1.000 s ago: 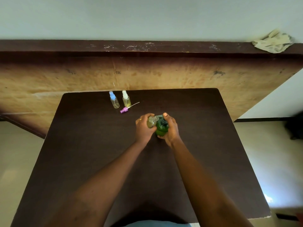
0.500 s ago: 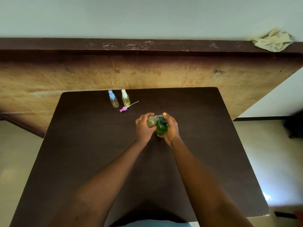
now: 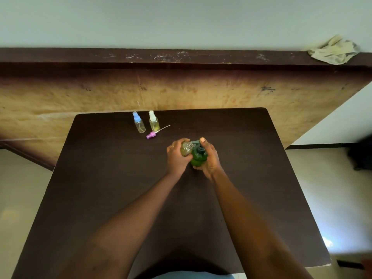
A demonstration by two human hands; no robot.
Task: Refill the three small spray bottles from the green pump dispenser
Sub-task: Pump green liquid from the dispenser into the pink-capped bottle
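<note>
**Both hands at mid-table, small bottle held to the pump spout**

The left hand has its fingers curled round an uncapped small bottle of yellow-green liquid, its mouth just under the spout of the green pump dispenser. The right hand grips the dispenser body, with one fingertip on top of the pump head. Bottle and dispenser touch side by side, near the centre of the table, well apart from every edge. Wide stretches of tabletop lie to the right and toward the person. Near the far edge, left of the hands, the blue-capped spray bottle and white-capped spray bottle stand upright, and a purple spray cap with its tube lies just before them.
</note>
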